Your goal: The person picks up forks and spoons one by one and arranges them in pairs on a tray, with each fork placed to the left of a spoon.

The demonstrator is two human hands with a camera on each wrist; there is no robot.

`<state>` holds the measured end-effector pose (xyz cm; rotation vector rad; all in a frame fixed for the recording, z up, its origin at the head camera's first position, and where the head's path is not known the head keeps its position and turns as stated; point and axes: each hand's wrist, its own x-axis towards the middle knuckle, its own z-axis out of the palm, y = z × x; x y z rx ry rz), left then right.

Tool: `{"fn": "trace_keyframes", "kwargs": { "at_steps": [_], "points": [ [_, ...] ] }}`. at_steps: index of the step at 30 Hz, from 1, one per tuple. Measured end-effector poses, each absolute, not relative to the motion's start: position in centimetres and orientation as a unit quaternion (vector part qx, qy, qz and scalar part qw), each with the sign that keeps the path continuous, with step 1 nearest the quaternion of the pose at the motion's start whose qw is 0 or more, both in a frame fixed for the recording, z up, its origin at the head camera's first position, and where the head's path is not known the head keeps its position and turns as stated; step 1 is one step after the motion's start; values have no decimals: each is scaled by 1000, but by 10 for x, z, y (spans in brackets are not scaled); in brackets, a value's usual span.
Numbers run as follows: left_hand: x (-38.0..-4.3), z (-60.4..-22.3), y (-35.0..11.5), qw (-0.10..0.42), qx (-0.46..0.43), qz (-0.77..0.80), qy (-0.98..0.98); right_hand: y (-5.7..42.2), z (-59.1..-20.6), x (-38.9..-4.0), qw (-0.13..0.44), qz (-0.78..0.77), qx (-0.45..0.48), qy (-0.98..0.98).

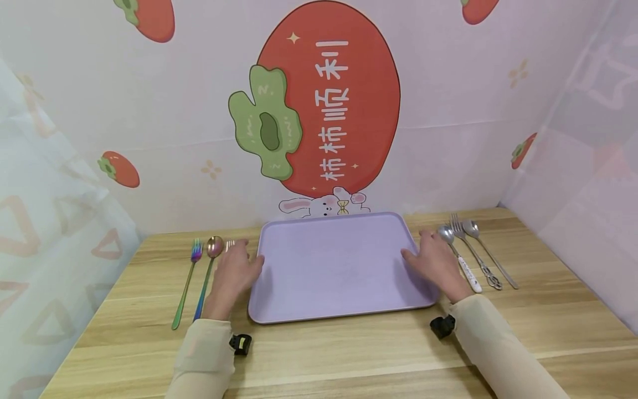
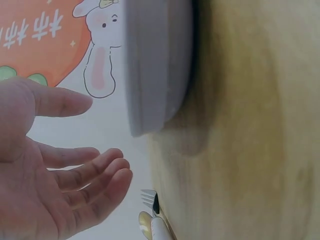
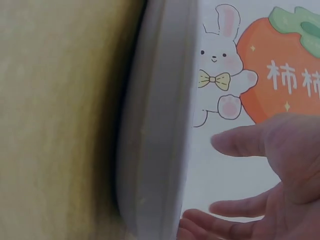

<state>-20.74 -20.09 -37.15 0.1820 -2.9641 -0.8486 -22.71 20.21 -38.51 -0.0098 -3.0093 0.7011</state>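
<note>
A pale purple rectangular tray (image 1: 339,266) lies on the table between my two hands. Beside its left edge is my left hand (image 1: 233,277), fingers spread and relaxed, holding nothing; the left wrist view shows its palm and loosely bent fingers apart from the tray's side (image 2: 150,65). My right hand (image 1: 438,265) hovers over the tray's right edge, thumb toward the middle and fingers loose. In the right wrist view its thumb (image 3: 240,141) stands off the tray's rim, while some fingertips overlap the rim. A fork (image 1: 230,244) is mostly hidden behind my left hand.
Left of the tray lie a rainbow fork (image 1: 196,252) and a spoon (image 1: 215,247) with a blue handle. On the right are a white-handled spoon (image 1: 467,272), an ornate fork (image 1: 473,252) and a plain spoon (image 1: 490,255). A persimmon-printed cloth (image 1: 448,111) hangs behind the wooden table (image 1: 339,354).
</note>
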Motion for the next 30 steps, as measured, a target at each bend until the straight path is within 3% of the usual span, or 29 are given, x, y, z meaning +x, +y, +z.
{"fn": "trace_keyframes", "kwargs": {
  "at_steps": [6,16,30],
  "points": [
    [-208,-374,-203,-16,68,-280,-957,209,-385,-227,-25,248,-16,-968],
    [-208,-375,-208,-60,61,-302,-949,214,-385,-225,-60,258,-9,-964],
    [-206,-377,-215,-79,36,-337,-938,224,-389,-229,-86,300,0,-950]
  ]
}}
